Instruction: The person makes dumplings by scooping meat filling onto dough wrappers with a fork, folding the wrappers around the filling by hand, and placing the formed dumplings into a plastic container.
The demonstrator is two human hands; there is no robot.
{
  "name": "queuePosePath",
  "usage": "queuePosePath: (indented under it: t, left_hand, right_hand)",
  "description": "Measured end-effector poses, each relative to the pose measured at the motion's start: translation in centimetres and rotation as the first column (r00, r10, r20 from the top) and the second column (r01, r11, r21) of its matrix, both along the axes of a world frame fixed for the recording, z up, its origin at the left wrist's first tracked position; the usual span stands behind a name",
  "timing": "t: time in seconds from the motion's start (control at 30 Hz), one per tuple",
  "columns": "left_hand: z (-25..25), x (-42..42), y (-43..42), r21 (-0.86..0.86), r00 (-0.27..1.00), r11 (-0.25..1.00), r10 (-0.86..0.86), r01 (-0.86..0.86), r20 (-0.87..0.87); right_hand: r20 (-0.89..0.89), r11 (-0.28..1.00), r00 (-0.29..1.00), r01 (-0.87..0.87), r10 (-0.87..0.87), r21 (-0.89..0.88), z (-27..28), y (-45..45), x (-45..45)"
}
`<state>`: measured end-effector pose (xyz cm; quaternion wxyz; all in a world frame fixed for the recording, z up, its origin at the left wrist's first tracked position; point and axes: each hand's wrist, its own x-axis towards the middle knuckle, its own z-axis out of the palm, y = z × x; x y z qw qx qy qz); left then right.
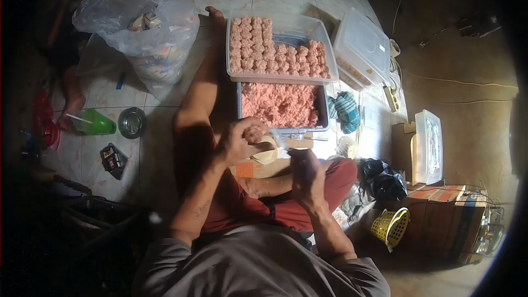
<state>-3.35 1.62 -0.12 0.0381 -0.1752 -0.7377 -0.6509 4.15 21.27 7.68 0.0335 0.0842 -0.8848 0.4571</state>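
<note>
My left hand [239,142] is closed around a lump of pink filling [253,133], with a pale round wrapper [265,150] against its fingers. To the right, my right hand [307,170] is curled and blurred; whatever its fingers hold is too unclear to make out. Just beyond both hands lies a dark tub [240,102] of pink minced mixture [278,102]. A clear plastic tray [280,78] rests over its far part, bearing rows of pink lumpy pieces [252,49].
A stuffed plastic bag [159,49] stands at the upper left, near a green cup [99,122] and a glass ashtray [132,122]. At right are a lidded container [361,44], a checked cloth [346,112], a black bag [382,179] and a yellow basket [391,228]. Another person's foot [74,103] shows left.
</note>
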Motion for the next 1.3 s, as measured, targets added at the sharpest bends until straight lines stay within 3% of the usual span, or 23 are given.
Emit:
queuePosePath:
  t: [0.03,0.07,0.1,0.17,0.23,0.3,0.37,0.43,0.53,0.57,0.63,0.7,0.77,0.83,0.87,0.9,0.97,1.0,1.03,1.1,1.17,1.23,1.3]
  left_hand:
    - [0.0,0.4,-0.5,0.273,0.998,0.961,-0.045,0.054,-0.038]
    - [0.1,0.8,-1.7,-0.007,0.993,0.994,-0.113,0.113,0.041]
    - [-0.3,0.9,-1.1,-0.011,0.992,0.993,-0.116,0.117,0.047]
    - [-1.4,0.5,0.7,-0.256,0.994,0.962,0.074,-0.092,-0.076]
    - [-0.8,0.2,0.1,-0.150,0.995,0.986,0.063,-0.074,-0.077]
    - [-0.4,0.4,-0.2,0.063,0.997,0.998,0.013,-0.009,-0.077]
    - [-0.5,1.0,1.0,-0.256,0.995,0.963,0.092,-0.077,0.047]
    - [-0.7,0.4,1.1,-0.052,0.991,0.996,0.070,-0.076,-0.115]
    - [0.5,0.8,0.1,0.001,0.999,0.999,-0.042,0.042,0.011]
    - [-0.2,0.8,0.5,0.004,0.999,0.999,-0.046,0.046,0.005]
    - [-1.0,0.1,1.5,-0.263,0.999,0.963,0.054,-0.054,-0.009]
    - [-1.0,0.3,0.7,0.025,0.991,0.999,0.038,-0.042,0.127]
    - [0.1,0.0,0.3,-0.010,1.000,1.000,0.002,-0.002,-0.023]
    - [0.4,0.2,1.8,-0.238,0.994,0.970,0.073,-0.052,0.079]
    - [0.4,-0.1,1.9,-0.168,0.998,0.984,0.058,-0.062,-0.027]
    - [0.9,-0.6,1.5,-0.167,0.997,0.984,0.062,-0.067,-0.034]
    - [1.7,-0.3,-0.1,0.153,0.992,0.986,-0.049,0.066,-0.112]
    - [-2.4,-0.5,-0.1,0.185,0.983,0.970,-0.173,0.160,0.054]
    - [-1.2,0.0,0.1,0.181,0.982,0.971,-0.173,0.157,0.074]
    - [0.9,-0.2,0.8,-0.390,0.999,0.920,-0.028,0.035,0.023]
    - [1.2,-0.2,0.2,-0.386,0.987,0.922,0.067,-0.006,0.143]
    - [2.8,0.1,-0.9,0.037,0.994,0.999,-0.027,0.031,-0.101]
    - [2.3,0.3,-1.1,-0.037,0.991,0.990,-0.132,0.133,0.015]
  right_hand:
    - [0.012,0.997,0.998,0.066,-0.065,-0.043,0.2,0.2,0.6]
    - [0.092,0.995,0.996,0.014,-0.004,-0.104,-0.8,0.3,0.8]
    - [0.061,0.994,0.992,-0.113,0.112,0.009,-1.9,0.0,0.5]
    - [0.029,0.992,0.996,-0.085,0.083,0.093,-1.8,-0.1,0.1]
    - [0.206,0.987,0.976,0.095,-0.066,-0.132,-0.6,0.5,0.5]
    - [0.046,0.996,0.995,0.090,-0.090,-0.002,-0.3,0.3,0.1]
    - [-0.032,0.996,0.995,-0.091,0.090,-0.023,-1.6,-0.7,0.1]
    - [-0.057,0.997,0.995,-0.078,0.079,0.024,-1.3,-0.3,-0.2]
    - [0.054,0.996,0.997,0.054,-0.050,-0.074,-0.7,0.4,0.6]
    - [0.035,0.997,0.998,-0.046,0.048,-0.062,-1.5,-0.3,0.3]
    - [-0.055,0.999,0.998,-0.041,0.041,0.006,-2.5,-0.2,-0.2]
    - [0.019,0.988,0.996,0.085,-0.083,-0.130,-1.7,1.0,0.1]
    - [0.026,0.986,0.990,0.142,-0.140,-0.092,-0.2,0.6,-0.2]
    - [0.016,0.999,0.999,-0.047,0.047,-0.011,-1.2,0.1,-0.3]
    - [0.059,1.000,0.998,-0.014,0.013,0.011,-1.2,0.3,-0.3]
    - [0.107,0.987,0.993,0.070,-0.055,-0.145,-0.1,0.3,0.0]
    - [0.038,0.964,0.984,0.177,-0.173,-0.197,0.9,0.9,0.0]
    - [0.006,0.948,0.990,0.137,-0.142,-0.287,-0.2,0.5,-0.1]
    - [0.110,0.996,0.994,0.012,-0.002,-0.094,0.0,0.6,0.0]
    - [0.039,1.000,0.999,-0.018,0.019,-0.008,-1.8,0.4,-0.2]
    - [0.008,0.987,0.999,0.051,-0.050,-0.153,-0.6,0.7,0.1]
    - [0.105,0.982,0.985,0.152,-0.140,-0.115,1.5,0.9,0.3]
    - [0.096,1.000,0.995,-0.022,0.022,-0.005,0.3,0.6,0.4]
